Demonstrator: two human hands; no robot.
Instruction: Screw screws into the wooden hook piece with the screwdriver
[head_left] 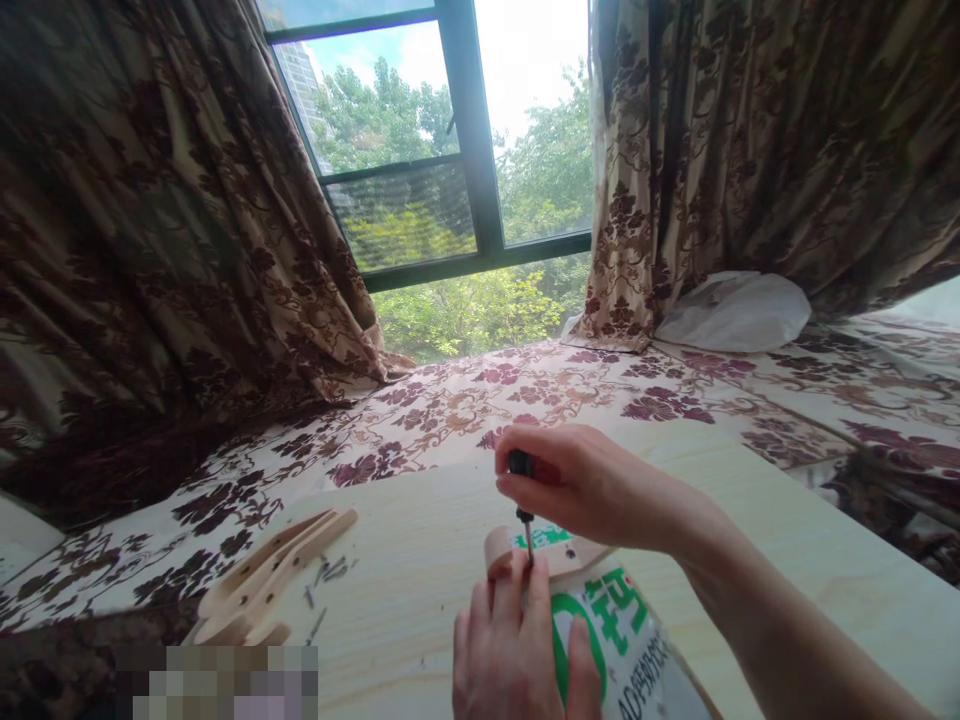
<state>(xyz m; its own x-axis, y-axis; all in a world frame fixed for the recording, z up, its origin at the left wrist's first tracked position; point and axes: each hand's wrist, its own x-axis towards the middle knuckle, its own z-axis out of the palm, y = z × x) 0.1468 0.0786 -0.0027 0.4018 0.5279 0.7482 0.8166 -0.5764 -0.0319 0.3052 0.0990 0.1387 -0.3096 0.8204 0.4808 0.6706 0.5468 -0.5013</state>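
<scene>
My right hand is closed around the dark handle of a screwdriver, held nearly upright. The shaft points down at a pale curved wooden piece with a dark hole in it. Stretched forward, the fingers of my left hand lie against that piece, fingertips close to the screwdriver's tip, thumb spread apart. The tip itself is partly hidden by the fingers. Below them is a white printed package with green and black lettering, partly covered by my left hand.
Several shaped wooden pieces with dark holes lie on the pale wooden board at left, beside scattered metal screws. Floral fabric extends behind, toward a window between curtains. A whitish plastic bag sits at right.
</scene>
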